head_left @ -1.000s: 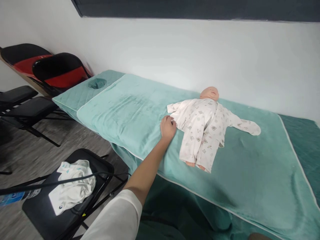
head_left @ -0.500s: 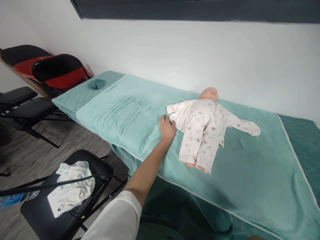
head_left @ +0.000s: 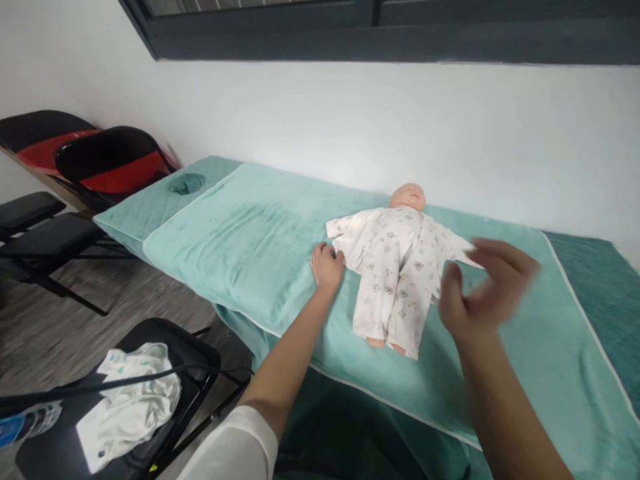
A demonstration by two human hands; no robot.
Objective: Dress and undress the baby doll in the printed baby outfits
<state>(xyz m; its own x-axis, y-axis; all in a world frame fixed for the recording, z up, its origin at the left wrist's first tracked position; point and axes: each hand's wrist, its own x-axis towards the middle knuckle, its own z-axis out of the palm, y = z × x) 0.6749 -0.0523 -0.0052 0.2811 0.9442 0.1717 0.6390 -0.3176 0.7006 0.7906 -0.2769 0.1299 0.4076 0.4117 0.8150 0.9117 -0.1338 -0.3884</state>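
A baby doll (head_left: 408,196) lies on its back on the green-covered bed, its head toward the wall. It wears a white printed top (head_left: 387,243) and matching trousers (head_left: 376,293); the feet peek out of the cuffs. My left hand (head_left: 327,268) rests on the bed at the left edge of the top, fingers lightly bent and thumb apart, with the thumb by the cloth. My right hand (head_left: 487,290), blurred by motion, hovers over the right of the doll with thumb and fingers apart and nothing between them. It hides the end of the sleeve on that side.
The bed cover (head_left: 240,233) runs along the wall, with a face hole (head_left: 187,183) at the far left. A black folding chair (head_left: 145,333) in front holds crumpled white clothing (head_left: 145,393) and a bottle (head_left: 35,423). A black cable (head_left: 115,383) crosses it. Red-backed chairs (head_left: 123,175) stand behind.
My right hand has come into view over the right side of the doll. The view has tilted up slightly; my left hand stays beside the top.
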